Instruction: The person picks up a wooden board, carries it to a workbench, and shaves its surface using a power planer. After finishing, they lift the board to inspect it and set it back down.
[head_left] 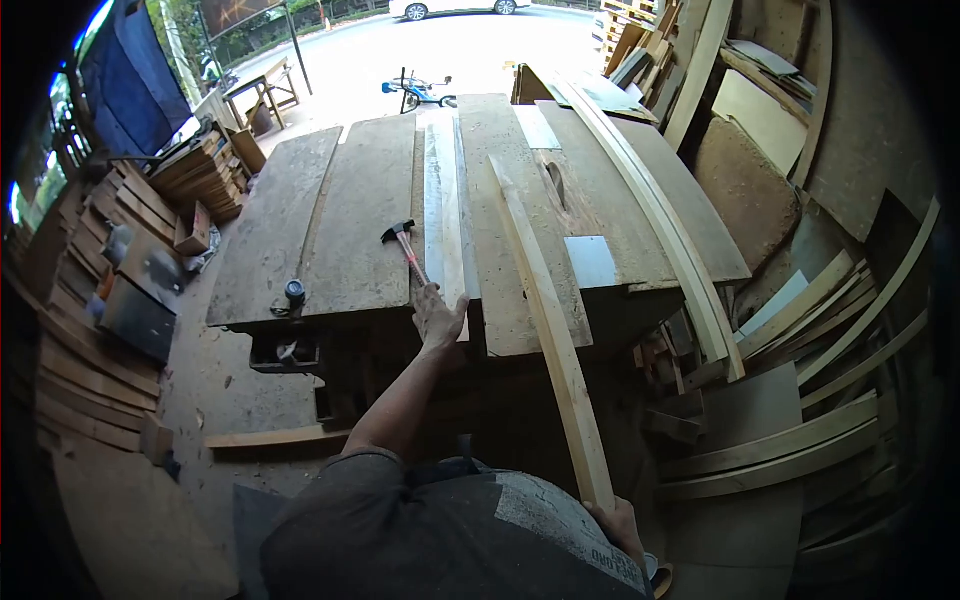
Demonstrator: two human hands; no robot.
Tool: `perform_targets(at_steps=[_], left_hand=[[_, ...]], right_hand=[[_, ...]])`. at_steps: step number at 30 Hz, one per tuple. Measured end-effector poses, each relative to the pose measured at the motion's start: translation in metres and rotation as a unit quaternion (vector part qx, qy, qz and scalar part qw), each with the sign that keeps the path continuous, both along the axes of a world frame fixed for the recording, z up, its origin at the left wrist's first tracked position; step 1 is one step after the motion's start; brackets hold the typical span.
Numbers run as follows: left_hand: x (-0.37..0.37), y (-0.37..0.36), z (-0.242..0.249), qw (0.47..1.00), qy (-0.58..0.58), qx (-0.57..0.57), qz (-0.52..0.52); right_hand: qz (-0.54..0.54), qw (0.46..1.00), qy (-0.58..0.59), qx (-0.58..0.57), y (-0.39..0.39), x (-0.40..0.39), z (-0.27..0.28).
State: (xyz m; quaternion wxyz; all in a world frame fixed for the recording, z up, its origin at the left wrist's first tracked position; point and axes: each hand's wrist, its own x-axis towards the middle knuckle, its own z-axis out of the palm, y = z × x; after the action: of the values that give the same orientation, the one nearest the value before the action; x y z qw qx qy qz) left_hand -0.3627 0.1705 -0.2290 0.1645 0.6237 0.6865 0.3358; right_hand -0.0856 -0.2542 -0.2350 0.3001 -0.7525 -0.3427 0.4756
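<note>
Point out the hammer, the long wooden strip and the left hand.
hammer [399, 232]: head view, on its dark head.
long wooden strip [545, 320]: head view, mid-length.
left hand [438, 318]: head view, back of the hand.

Right hand [620, 525] partly hidden behind shirt; curved wood strip [550, 320] lower end hidden in grip.

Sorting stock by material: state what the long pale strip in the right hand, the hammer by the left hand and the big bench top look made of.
Long pale curved strip: bare, unfinished light wood with faint grain. Small hammer: dark metal-looking head, reddish handle, material unclear. Broad grey-brown bench top: worn, dusty wooden boards with visible seams, no finish apparent.
</note>
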Motion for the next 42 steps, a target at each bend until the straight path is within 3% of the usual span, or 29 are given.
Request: perform_targets(at_steps=[3, 6, 7, 8, 11, 14, 16, 18, 20, 22, 24, 26, 28, 29, 31, 32, 34, 36, 38, 40, 42], left_hand=[[-0.020, 0.010, -0.025, 0.981, -0.118, -0.144, 0.049], [-0.030, 0.036, -0.092, 0.915, -0.294, -0.271, -0.049], [-0.026, 0.015, -0.059, 0.895, -0.362, -0.256, -0.056], [-0.028, 0.015, -0.063, 0.882, -0.393, -0.253, -0.055], [-0.040, 0.006, -0.095, 0.868, -0.406, -0.272, -0.091], [-0.053, -0.042, -0.086, 0.801, -0.417, -0.408, -0.137], [-0.062, -0.072, -0.067, 0.771, -0.354, -0.487, -0.208], [-0.064, -0.093, -0.077, 0.735, -0.345, -0.502, -0.298], [-0.062, -0.110, -0.042, 0.649, -0.396, -0.548, -0.349], [-0.062, -0.115, -0.051, 0.624, -0.397, -0.594, -0.317], [-0.062, -0.108, -0.063, 0.511, -0.485, -0.648, -0.290], [-0.065, -0.109, -0.061, 0.523, -0.460, -0.643, -0.319], [-0.069, -0.108, -0.034, 0.467, -0.529, -0.643, -0.297], [-0.067, -0.107, -0.030, 0.466, -0.524, -0.648, -0.297], [-0.062, -0.105, -0.018, 0.535, -0.472, -0.649, -0.264], [-0.061, -0.100, -0.010, 0.534, -0.465, -0.654, -0.266], [-0.061, -0.080, 0.023, 0.602, -0.346, -0.652, -0.306], [-0.064, -0.037, -0.015, 0.607, -0.374, -0.623, -0.323], [-0.064, 0.006, -0.005, 0.599, -0.493, -0.562, -0.285], [-0.049, 0.054, 0.003, 0.623, -0.560, -0.457, -0.299], [-0.026, 0.092, 0.009, 0.659, -0.602, -0.394, -0.218]], right_hand=[[-0.014, 1.000, 0.013, 0.001, 0.038, -0.024, -0.003], [-0.021, 1.000, 0.008, 0.013, 0.079, -0.045, -0.006], [-0.017, 0.999, 0.010, 0.037, 0.093, -0.053, -0.008], [-0.015, 0.998, 0.013, 0.060, 0.105, -0.060, -0.008], [0.020, 0.997, -0.006, 0.069, 0.155, -0.080, 0.010], [0.044, 0.994, -0.012, 0.103, 0.196, -0.093, 0.012], [0.052, 0.990, -0.015, 0.127, 0.221, -0.103, 0.015], [0.048, 0.988, -0.109, 0.101, 0.244, -0.117, 0.022], [0.092, 0.973, -0.196, 0.073, 0.258, -0.132, 0.039], [0.114, 0.967, -0.225, 0.027, 0.260, -0.147, 0.042], [0.144, 0.969, -0.194, 0.051, 0.261, -0.154, 0.030], [0.150, 0.975, -0.160, 0.031, 0.259, -0.153, 0.026], [0.079, 0.989, 0.090, 0.089, 0.250, -0.149, 0.006], [0.076, 0.974, 0.208, 0.038, 0.249, -0.143, 0.001], [0.093, 0.971, 0.216, 0.041, 0.247, -0.143, 0.011], [0.113, 0.967, 0.222, 0.046, 0.245, -0.143, 0.019], [0.110, 0.971, 0.206, 0.050, 0.241, -0.141, 0.039], [0.106, 0.975, 0.189, 0.053, 0.236, -0.132, 0.065], [0.130, 0.984, 0.114, 0.040, 0.223, -0.117, 0.095], [0.152, 0.987, 0.055, 0.022, 0.202, -0.098, 0.129], [0.182, 0.983, -0.020, -0.025, 0.180, -0.082, 0.170]])
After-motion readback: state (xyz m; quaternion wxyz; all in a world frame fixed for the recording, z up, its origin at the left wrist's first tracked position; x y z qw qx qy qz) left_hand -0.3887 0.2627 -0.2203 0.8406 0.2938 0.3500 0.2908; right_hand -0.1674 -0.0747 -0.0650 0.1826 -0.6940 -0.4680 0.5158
